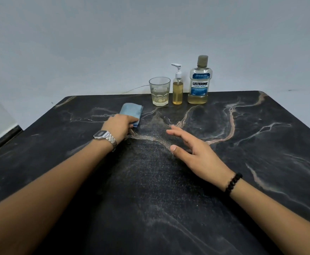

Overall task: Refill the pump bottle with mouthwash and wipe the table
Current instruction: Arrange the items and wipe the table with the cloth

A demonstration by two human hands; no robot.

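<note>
A person leans over a dark marbled table [261,144], both bare forearms stretched out across it. The left hand [120,126], with a metal watch [105,138] on its wrist, lies on the near end of a folded blue cloth [131,112]; the fingers curl down over the cloth's edge and press it to the tabletop, so the hand is closed on it. The cloth sits left of centre, toward the far side.

The right hand [196,153], a black bead bracelet [232,184] at its wrist, is held open near the middle of the table, fingers spread apart and pointing far-left, thumb out to the near side. It grips nothing; whether the palm touches the surface I cannot tell.

Along the far edge, against a plain pale wall, three things stand upright in a row, close beside each other. Leftmost is a clear glass [159,92] with a little pale liquid in the bottom. Next to it is the pump bottle [177,89], filled most of the way with yellow liquid, its white pump head on. Rightmost is the mouthwash bottle [199,81], capped, with yellowish liquid low in its base.
</note>
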